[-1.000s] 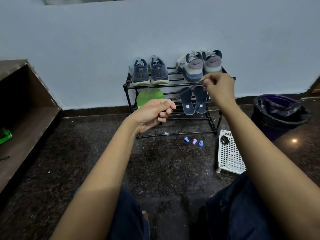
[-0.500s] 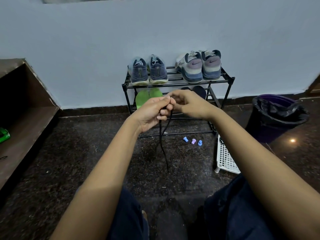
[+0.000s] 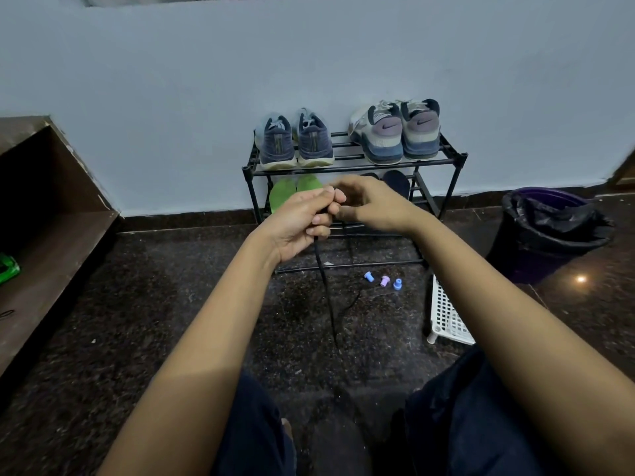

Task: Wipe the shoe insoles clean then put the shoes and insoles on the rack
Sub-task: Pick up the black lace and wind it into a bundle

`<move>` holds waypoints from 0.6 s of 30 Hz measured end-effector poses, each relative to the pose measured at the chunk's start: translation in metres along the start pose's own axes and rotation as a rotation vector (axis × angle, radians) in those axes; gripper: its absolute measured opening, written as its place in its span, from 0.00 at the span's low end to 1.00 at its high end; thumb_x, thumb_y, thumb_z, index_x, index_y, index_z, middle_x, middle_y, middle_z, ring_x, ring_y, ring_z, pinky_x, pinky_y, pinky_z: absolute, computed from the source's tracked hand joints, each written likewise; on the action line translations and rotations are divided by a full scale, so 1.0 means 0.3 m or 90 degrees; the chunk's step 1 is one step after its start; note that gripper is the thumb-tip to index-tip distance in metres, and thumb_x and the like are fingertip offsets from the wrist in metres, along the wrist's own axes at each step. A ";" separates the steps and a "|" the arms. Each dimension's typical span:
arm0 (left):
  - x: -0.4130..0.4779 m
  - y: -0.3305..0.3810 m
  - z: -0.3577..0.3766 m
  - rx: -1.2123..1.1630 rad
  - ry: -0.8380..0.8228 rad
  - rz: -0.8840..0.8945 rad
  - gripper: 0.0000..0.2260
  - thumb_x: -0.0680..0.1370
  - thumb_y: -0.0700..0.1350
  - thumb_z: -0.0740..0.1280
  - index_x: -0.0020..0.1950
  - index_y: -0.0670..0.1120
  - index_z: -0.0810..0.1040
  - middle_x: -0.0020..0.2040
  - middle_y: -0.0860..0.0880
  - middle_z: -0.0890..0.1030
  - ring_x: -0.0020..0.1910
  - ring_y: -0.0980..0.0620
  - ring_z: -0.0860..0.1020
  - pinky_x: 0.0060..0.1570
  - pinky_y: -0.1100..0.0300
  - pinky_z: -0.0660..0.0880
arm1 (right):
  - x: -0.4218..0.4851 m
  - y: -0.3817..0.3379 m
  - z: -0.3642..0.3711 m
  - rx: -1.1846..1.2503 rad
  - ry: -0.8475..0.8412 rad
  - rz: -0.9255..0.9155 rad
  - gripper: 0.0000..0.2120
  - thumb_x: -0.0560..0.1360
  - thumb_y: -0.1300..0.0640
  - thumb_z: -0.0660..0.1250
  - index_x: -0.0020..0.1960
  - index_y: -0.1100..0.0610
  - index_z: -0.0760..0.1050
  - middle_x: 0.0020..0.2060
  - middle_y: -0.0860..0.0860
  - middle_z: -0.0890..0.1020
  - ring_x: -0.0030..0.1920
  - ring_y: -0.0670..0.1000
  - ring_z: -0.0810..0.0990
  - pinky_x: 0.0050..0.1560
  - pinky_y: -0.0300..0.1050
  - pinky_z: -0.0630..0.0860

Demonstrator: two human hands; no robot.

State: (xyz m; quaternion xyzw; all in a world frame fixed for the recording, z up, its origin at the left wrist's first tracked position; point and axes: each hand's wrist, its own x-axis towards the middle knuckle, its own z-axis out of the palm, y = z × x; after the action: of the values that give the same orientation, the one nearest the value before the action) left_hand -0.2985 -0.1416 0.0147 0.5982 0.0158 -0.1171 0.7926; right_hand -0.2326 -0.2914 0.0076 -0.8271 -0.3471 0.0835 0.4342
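head | rack [image 3: 354,170]: shoes [image 3: 385,139] top, insoles [image 3: 281,198] below | left hand [image 3: 298,225], right hand [image 3: 375,208]: lace [image 3: 327,297]

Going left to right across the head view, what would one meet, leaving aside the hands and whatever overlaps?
Green object on the wooden shelf → navy shoes → grey shoes → bin lined with a black bag.

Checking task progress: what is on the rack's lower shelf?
Two green insoles at left; dark insoles at right, mostly covered by the left hand and right hand holding a black lace.
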 end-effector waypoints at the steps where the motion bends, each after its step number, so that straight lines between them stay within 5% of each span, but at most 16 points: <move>1: 0.002 0.000 0.003 -0.001 0.005 0.000 0.10 0.84 0.42 0.56 0.47 0.43 0.74 0.33 0.52 0.70 0.22 0.61 0.62 0.21 0.72 0.56 | -0.002 -0.016 0.017 -0.005 -0.014 -0.045 0.13 0.73 0.67 0.66 0.58 0.61 0.76 0.51 0.54 0.81 0.52 0.48 0.78 0.56 0.42 0.72; 5: 0.001 -0.004 0.010 0.007 -0.007 0.003 0.11 0.84 0.43 0.56 0.47 0.43 0.74 0.33 0.53 0.71 0.23 0.61 0.62 0.21 0.72 0.56 | 0.011 0.004 0.020 -0.065 0.110 -0.040 0.10 0.75 0.70 0.61 0.51 0.62 0.78 0.43 0.50 0.82 0.44 0.45 0.77 0.47 0.35 0.72; 8: -0.001 -0.002 0.007 -0.021 -0.014 0.018 0.11 0.84 0.43 0.56 0.47 0.43 0.74 0.32 0.53 0.72 0.22 0.61 0.62 0.21 0.72 0.57 | 0.015 0.085 -0.012 -0.048 0.156 0.095 0.08 0.77 0.70 0.61 0.50 0.66 0.78 0.44 0.56 0.83 0.41 0.47 0.80 0.42 0.32 0.74; 10: 0.000 0.004 0.002 -0.060 -0.005 0.031 0.11 0.84 0.43 0.55 0.46 0.43 0.73 0.31 0.54 0.72 0.21 0.61 0.62 0.20 0.71 0.57 | 0.013 0.152 -0.026 -0.154 0.104 0.225 0.07 0.76 0.69 0.61 0.47 0.64 0.78 0.44 0.57 0.83 0.40 0.49 0.80 0.41 0.30 0.75; 12: 0.003 0.008 -0.002 -0.084 0.004 0.037 0.11 0.84 0.43 0.55 0.46 0.43 0.73 0.30 0.54 0.72 0.21 0.61 0.62 0.20 0.71 0.56 | 0.010 0.179 -0.019 -0.262 -0.033 0.300 0.05 0.75 0.66 0.65 0.48 0.60 0.79 0.48 0.56 0.83 0.46 0.51 0.81 0.48 0.39 0.76; 14: 0.006 0.006 -0.003 -0.089 0.006 0.031 0.11 0.84 0.43 0.55 0.46 0.44 0.73 0.30 0.54 0.72 0.21 0.61 0.62 0.20 0.72 0.56 | 0.020 0.136 -0.006 -0.273 -0.096 0.249 0.11 0.73 0.62 0.69 0.55 0.59 0.77 0.52 0.55 0.82 0.49 0.50 0.78 0.52 0.43 0.74; 18: 0.012 0.007 0.001 -0.079 0.013 0.021 0.10 0.84 0.43 0.55 0.46 0.44 0.73 0.31 0.53 0.71 0.21 0.61 0.61 0.20 0.72 0.56 | 0.042 -0.029 0.018 0.079 -0.022 -0.014 0.10 0.75 0.71 0.62 0.55 0.64 0.74 0.47 0.54 0.79 0.47 0.43 0.76 0.54 0.35 0.72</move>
State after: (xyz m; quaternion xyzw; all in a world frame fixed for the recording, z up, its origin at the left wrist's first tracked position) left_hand -0.2947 -0.1420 0.0162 0.5492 0.0209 -0.0965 0.8299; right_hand -0.2302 -0.2763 0.0131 -0.7928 -0.3581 0.1145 0.4796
